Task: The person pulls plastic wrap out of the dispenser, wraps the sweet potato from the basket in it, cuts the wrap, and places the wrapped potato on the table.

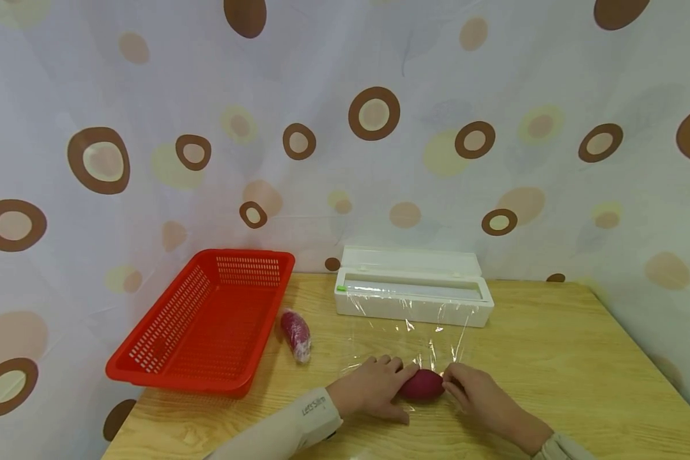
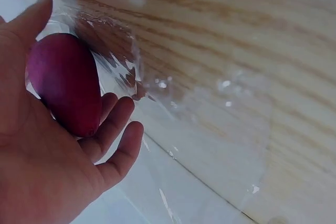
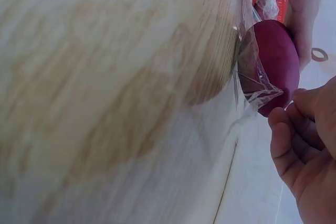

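A smooth purple sweet potato (image 1: 423, 385) lies on clear plastic wrap (image 1: 402, 332) drawn out from a white dispenser box (image 1: 414, 310). At its left end rests my left hand (image 1: 374, 386), with relaxed fingers touching it and the thumb apart. In the left wrist view, the sweet potato (image 2: 68, 85) sits between thumb and fingers. My right hand (image 1: 483, 399) pinches the wrap at the right end with thumb and forefinger. The right wrist view shows film (image 3: 257, 85) drawn up over part of the sweet potato (image 3: 275, 61), close to my right fingertips (image 3: 304, 98).
A red perforated basket (image 1: 207, 383) stands on the left of the wooden table (image 1: 581, 383). Between it and the wrap lies another purple sweet potato (image 1: 296, 333), covered in film. The dispenser box has its lid (image 1: 411, 260) raised, and a patterned curtain (image 1: 414, 172) hangs behind.
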The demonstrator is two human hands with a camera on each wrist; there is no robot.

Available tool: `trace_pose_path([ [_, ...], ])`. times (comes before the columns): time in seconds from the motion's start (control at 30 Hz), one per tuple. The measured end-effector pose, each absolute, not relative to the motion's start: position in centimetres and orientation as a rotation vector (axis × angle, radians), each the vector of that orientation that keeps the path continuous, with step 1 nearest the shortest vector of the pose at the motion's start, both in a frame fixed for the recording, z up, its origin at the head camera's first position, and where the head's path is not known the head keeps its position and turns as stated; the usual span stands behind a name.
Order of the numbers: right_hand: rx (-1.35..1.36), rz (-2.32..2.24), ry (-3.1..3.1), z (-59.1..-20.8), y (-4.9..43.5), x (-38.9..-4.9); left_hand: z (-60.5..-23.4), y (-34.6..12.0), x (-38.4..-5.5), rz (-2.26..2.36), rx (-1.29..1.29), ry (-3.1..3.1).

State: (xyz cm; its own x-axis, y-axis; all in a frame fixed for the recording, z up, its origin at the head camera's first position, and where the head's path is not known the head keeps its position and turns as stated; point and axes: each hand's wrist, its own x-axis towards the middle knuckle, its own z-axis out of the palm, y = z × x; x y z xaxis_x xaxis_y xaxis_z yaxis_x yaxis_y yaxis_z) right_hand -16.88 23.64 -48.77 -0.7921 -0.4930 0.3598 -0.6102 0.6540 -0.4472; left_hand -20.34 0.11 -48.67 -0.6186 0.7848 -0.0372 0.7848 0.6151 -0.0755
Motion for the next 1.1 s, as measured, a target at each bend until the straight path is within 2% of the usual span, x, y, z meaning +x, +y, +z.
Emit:
trace_pose_path([
  [0.13, 0.872, 0.823, -2.714, -48.64, 23.67, -17.00, -48.58, 0.15, -20.37, -0.182, 1.378, 2.843],
  [0.43, 1.208, 0.506, -2.708, -49.53, 23.80, -16.68, -48.48, 0.17, -20.37, -0.226, 1.384, 2.891],
  [0.53, 1.236, 0.473, -2.660, -49.59, 23.61, -16.71, -48.33, 0.27, -20.36, -0.241, 1.383, 2.899],
  [0.93, 1.014, 0.505, -2.570, -49.02, 23.13, -16.87, -48.79, 0.54, -20.29, -0.251, 1.381, 2.897],
  [1.1, 0.902, 0.565, -2.566, -49.37, 22.93, -17.44, -48.99, 0.85, -20.26, -0.388, 1.406, 2.964],
])
